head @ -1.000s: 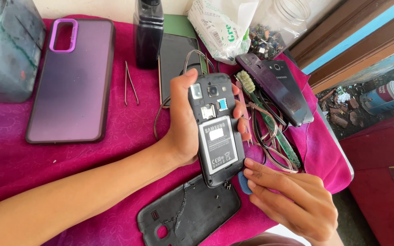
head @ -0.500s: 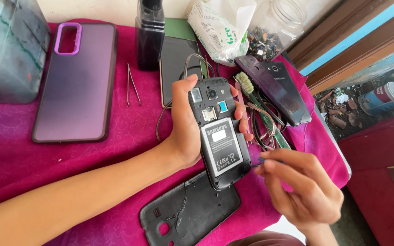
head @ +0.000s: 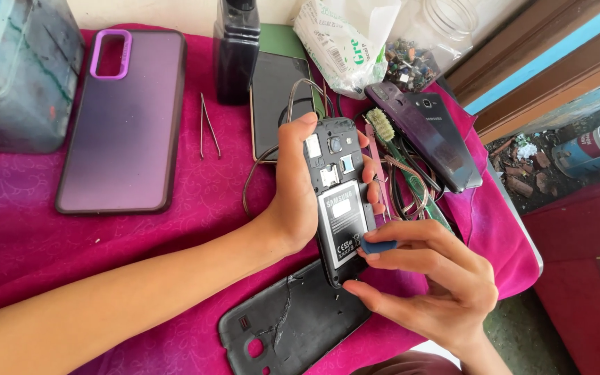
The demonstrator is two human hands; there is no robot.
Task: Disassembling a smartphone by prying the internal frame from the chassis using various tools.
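The right hand [head: 439, 281] has thumb and forefinger pinched together on a small blue pick [head: 378, 246], its tip set against the 3 o'clock edge of the battery [head: 342, 222] in one opened phone [head: 340, 198]. The left hand [head: 298, 187] is wrapped around that phone from the 9 o'clock side, thumb along its top corner, fingertips curling over the far edge; the palm hides the phone's left rim.

At 6 o'clock from the phone lies one cracked black back cover [head: 293, 323], partly cut off at the frame's bottom. At 1 o'clock rests a second, dark phone [head: 425, 135]; at 12 o'clock a third device lies face up, half covered by the held phone. One purple case [head: 123, 121] lies at 9 o'clock, one pair of tweezers [head: 207, 128] between. A tangle of cables [head: 404, 187] at 3 o'clock is too jumbled to count.
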